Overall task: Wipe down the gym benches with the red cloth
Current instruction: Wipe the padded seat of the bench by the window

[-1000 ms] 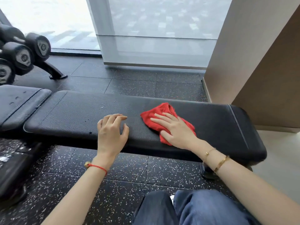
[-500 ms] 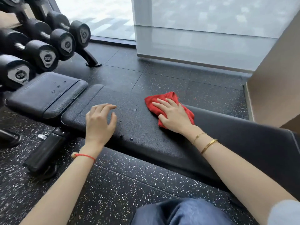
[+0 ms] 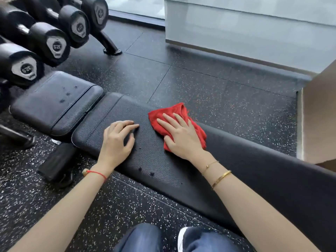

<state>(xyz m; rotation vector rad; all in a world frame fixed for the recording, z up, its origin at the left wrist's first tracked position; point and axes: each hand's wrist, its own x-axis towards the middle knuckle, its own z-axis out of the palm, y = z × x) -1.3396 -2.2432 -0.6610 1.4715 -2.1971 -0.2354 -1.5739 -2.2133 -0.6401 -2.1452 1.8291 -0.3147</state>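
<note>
1. Red cloth (image 3: 179, 122) bunched on black bench pad (image 3: 163, 171), pinned under flat, spread right hand (image 3: 181, 137) for even wiping pressure.
2. Left hand (image 3: 116, 140) beside it, fingertips propped on pad, holding nothing, bracing.

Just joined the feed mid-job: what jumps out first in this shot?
The red cloth, bright against the black bench pad, pressed flat under the right hand. Beside it the left hand rests on the pad. At upper left, black dumbbells sit racked.
</note>
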